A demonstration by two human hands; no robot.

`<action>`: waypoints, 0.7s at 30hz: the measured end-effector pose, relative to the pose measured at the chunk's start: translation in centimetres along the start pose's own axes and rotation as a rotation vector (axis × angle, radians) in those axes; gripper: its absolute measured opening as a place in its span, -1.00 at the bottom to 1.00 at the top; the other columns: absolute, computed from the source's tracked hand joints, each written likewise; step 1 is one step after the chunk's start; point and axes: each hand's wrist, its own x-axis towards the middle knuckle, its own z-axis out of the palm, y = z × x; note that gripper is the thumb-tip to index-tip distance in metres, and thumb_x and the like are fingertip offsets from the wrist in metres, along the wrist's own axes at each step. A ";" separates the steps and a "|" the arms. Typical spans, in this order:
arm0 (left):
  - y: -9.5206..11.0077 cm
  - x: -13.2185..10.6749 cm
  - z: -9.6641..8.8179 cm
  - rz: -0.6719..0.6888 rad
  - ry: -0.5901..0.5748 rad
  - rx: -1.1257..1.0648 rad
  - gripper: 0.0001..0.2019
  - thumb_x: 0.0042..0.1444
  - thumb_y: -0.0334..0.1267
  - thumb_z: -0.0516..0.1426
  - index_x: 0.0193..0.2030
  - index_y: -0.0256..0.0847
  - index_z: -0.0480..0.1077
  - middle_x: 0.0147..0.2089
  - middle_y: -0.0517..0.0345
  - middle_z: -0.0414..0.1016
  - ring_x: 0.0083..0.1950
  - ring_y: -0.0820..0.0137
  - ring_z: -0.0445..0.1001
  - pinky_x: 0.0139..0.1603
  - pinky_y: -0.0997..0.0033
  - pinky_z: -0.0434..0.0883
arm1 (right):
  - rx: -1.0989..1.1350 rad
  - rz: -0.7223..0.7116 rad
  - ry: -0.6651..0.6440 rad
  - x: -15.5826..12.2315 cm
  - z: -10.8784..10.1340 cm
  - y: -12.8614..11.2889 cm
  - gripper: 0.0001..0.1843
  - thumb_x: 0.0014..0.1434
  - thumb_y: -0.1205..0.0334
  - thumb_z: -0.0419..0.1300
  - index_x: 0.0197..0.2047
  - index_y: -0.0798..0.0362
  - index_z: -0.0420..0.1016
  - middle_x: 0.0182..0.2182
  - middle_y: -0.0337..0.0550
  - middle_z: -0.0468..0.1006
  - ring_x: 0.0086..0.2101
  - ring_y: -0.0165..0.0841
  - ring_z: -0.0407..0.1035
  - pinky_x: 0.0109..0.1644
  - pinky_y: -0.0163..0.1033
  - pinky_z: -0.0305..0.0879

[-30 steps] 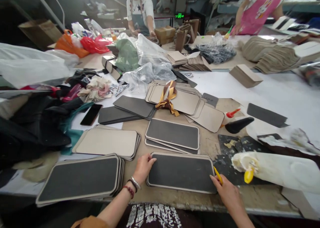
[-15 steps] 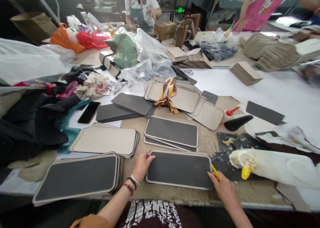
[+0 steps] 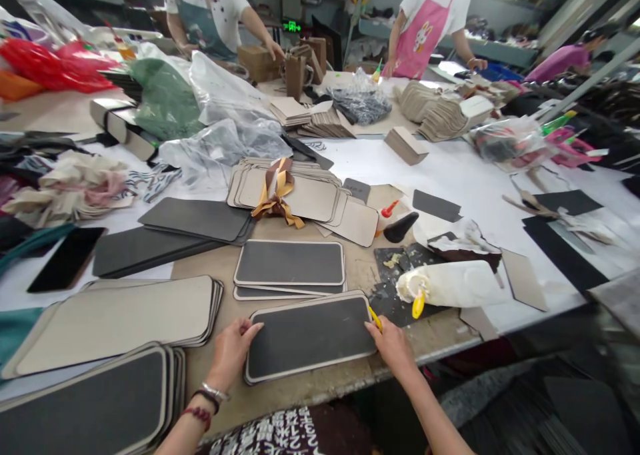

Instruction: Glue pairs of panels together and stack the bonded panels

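Note:
In front of me on the bench lies a dark grey rounded panel (image 3: 310, 338) with a beige rim, on top of at least one similar piece. My left hand (image 3: 233, 350) grips its left edge between thumb and fingers. At the panel's right end, my right hand (image 3: 393, 347) is closed round a thin yellow stick (image 3: 375, 318), and its fingertips touch the panel's edge. Most of the stick is hidden in the hand. Just behind lie more dark beige-rimmed panels (image 3: 290, 263). A white plastic bottle (image 3: 460, 283), cut open and smeared with paste, rests to the right with a yellow handle (image 3: 418, 305) in its opening.
Stacks of beige panels (image 3: 130, 308) and dark panels (image 3: 100, 402) stand at the left, near a phone (image 3: 67, 258). A ribbon-tied bundle (image 3: 305, 192) lies behind. Plastic bags (image 3: 225, 142) and cardboard stacks (image 3: 430, 112) sit farther back. Two people stand across the bench; another is far right.
The view has swung to the right, so more of the right side shows. Both hands remain at the panel's ends, and the panel now looks slightly tilted, its right end farther back.

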 end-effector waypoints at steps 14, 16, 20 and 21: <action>0.5 -0.4 0.0 0.037 0.035 -0.003 -0.75 -0.15 -0.03 0.06 -0.64 -0.13 0.18 -0.64 0.23 0.32 -0.52 0.35 0.31 -0.42 0.41 0.21 | -0.003 0.076 0.040 -0.2 -0.6 -0.5 -0.80 0.19 0.09 0.05 -0.27 0.05 0.35 -0.34 -0.08 0.52 -0.30 -0.24 0.43 -0.38 -0.29 0.12; 0.6 -0.4 0.1 0.022 0.033 -0.004 -0.76 -0.14 -0.06 0.07 -0.64 -0.13 0.17 -0.62 0.22 0.32 -0.51 0.35 0.32 -0.40 0.40 0.22 | 0.012 0.064 0.056 -0.2 -0.7 -0.1 -0.80 0.18 0.09 0.05 -0.27 0.04 0.36 -0.33 -0.11 0.52 -0.31 -0.27 0.42 -0.37 -0.29 0.13; 0.8 -0.6 0.1 -0.012 0.064 -0.010 -0.79 -0.14 -0.09 0.10 -0.58 -0.13 0.18 -0.59 0.21 0.33 -0.49 0.32 0.35 -0.36 0.36 0.26 | 0.004 0.008 0.079 -0.2 -0.7 0.3 -0.80 0.19 0.15 0.02 -0.27 0.06 0.40 -0.30 -0.09 0.51 -0.27 -0.29 0.41 -0.31 -0.31 0.15; 0.8 -0.7 0.1 -0.015 0.083 -0.033 -0.80 -0.14 -0.09 0.10 -0.55 -0.13 0.20 -0.58 0.20 0.34 -0.47 0.31 0.36 -0.34 0.35 0.28 | 0.002 0.001 0.083 -0.2 -0.7 0.3 -0.79 0.19 0.16 0.01 -0.28 0.06 0.40 -0.30 -0.08 0.52 -0.27 -0.29 0.40 -0.30 -0.32 0.16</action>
